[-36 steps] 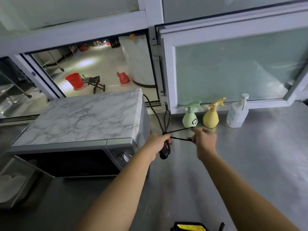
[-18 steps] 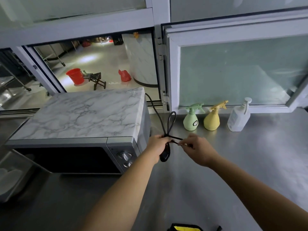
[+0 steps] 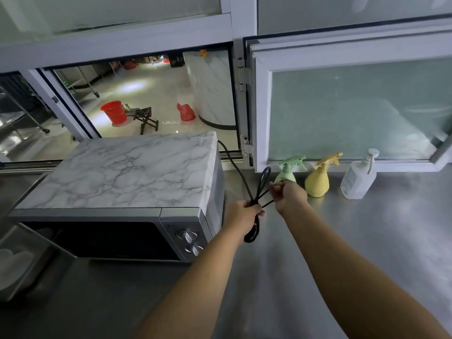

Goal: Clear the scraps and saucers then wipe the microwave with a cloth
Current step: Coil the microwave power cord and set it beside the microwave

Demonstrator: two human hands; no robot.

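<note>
The microwave [image 3: 127, 192] sits on the steel table [image 3: 367, 253] at the left, its back near the far window ledge. Just right of it the left hand [image 3: 241, 214] grips the bundled black cord [image 3: 254, 204]; the right hand [image 3: 288, 194] pinches a strand close beside. Far right stand a green sprayer [image 3: 287, 171], yellow sprayer [image 3: 318, 179] and pump bottle [image 3: 358, 178]; bare steel spreads near and right.

No legible text anywhere, pump bottle [image 3: 357, 177] label blurred — microwave [image 3: 127, 192] panel markings unreadable
</note>
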